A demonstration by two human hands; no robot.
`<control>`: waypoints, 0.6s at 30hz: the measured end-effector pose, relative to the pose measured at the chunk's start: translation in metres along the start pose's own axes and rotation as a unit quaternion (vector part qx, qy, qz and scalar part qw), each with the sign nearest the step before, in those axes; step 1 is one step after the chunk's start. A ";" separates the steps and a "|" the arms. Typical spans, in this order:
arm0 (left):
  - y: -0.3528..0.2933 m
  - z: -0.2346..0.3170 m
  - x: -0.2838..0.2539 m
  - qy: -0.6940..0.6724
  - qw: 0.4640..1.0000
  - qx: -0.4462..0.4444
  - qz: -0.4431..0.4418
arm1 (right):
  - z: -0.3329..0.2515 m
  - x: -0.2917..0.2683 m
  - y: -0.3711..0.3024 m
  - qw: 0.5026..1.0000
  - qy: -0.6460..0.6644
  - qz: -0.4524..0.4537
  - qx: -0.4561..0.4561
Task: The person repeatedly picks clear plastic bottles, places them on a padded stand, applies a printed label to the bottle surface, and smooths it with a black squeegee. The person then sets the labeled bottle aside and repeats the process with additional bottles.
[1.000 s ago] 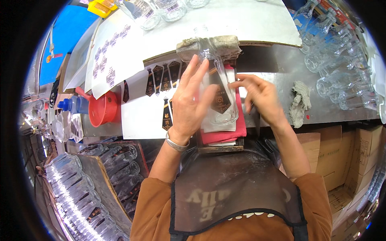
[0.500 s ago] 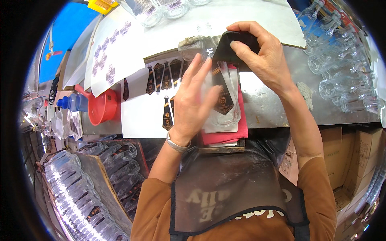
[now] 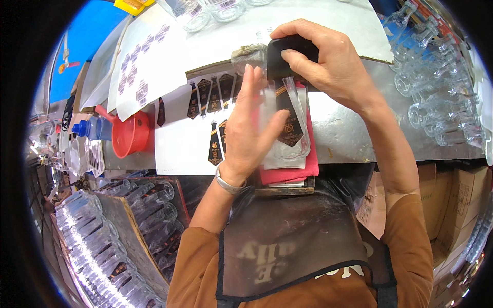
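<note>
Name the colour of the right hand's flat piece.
The flat piece is black, showing best in the head view.

Left grip (image 3: 246,129) splays — right grip (image 3: 333,68) pinches.

A grey metal bench (image 3: 354,146) runs across, light glaring off its bare top. A white board (image 3: 328,18) covers its far edge. Beyond the far left corner is a flat blue surface (image 3: 92,38). Cardboard boxes (image 3: 459,203) stand below the right front corner, a wooden board (image 3: 115,213) below the left.

The head-worn fisheye looks down over the metal bench (image 3: 352,141).
</note>
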State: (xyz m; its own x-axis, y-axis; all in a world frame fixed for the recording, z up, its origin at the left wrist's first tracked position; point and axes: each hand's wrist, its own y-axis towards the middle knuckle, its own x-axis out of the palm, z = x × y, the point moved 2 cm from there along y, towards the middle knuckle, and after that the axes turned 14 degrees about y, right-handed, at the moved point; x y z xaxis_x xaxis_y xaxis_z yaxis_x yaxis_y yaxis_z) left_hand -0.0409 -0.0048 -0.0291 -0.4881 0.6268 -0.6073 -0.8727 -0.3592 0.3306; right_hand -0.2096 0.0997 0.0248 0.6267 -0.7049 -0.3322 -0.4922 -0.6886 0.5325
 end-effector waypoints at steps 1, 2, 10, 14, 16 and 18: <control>0.001 0.000 0.001 -0.002 1.000 0.003 0.000 | 0.001 0.001 0.000 0.999 -0.031 -0.005 -0.036; 0.000 0.000 0.000 -0.001 1.000 0.002 0.000 | -0.001 0.001 0.001 1.000 -0.011 -0.015 -0.007; 0.000 -0.002 -0.001 0.000 1.000 0.002 -0.001 | -0.017 0.000 0.007 0.998 -0.059 0.003 -0.036; -0.008 -0.013 -0.007 -0.081 0.996 -0.040 0.010 | -0.031 0.010 -0.023 0.991 -0.008 -0.041 -0.126; -0.014 -0.020 -0.020 -0.151 0.985 -0.078 0.024 | -0.038 0.016 -0.054 0.985 -0.010 -0.099 -0.139; -0.021 -0.028 -0.028 -0.201 0.972 -0.116 0.034 | -0.056 0.022 -0.090 0.983 0.020 -0.156 -0.098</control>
State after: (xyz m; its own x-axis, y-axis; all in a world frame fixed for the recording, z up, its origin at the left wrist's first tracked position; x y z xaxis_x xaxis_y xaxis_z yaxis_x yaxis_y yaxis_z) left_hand -0.0089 -0.0337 -0.0394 -0.5507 0.7989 -0.2419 -0.8347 -0.5269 0.1604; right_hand -0.1180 0.1556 0.0135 0.7537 -0.4541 -0.4751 -0.1488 -0.8221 0.5496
